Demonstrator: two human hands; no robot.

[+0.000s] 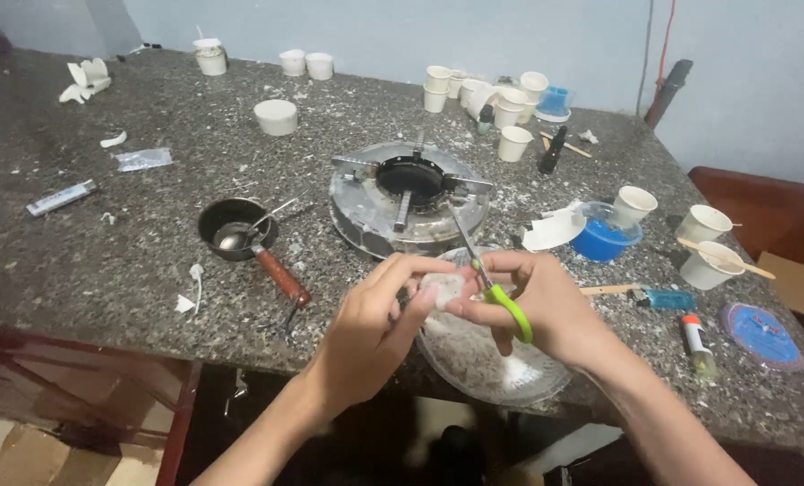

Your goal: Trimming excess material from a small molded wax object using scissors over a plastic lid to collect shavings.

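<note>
Both forearms are cut off by the lower edge. A pale lump [442,288] is pinched in the left hand [366,328]; green-handled scissors [492,288] are gripped by the right hand [546,310], above a glass bowl [501,373] largely hidden, on the worktop [150,270].

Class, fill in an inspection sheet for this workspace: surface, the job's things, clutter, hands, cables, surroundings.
Surface: speckled stone table, strewn with white flakes.
Job's things: pale lump, green-handled scissors, clear dish of shavings beneath.
Clutter: round metal burner, small pan with spoon, white cups, blue tub, lighter.
Hands: left hand pinches the lump; right hand holds the scissors.
Cables: red cord on the wall.
Surroundings: pale blue wall, cardboard on the floor.
</note>
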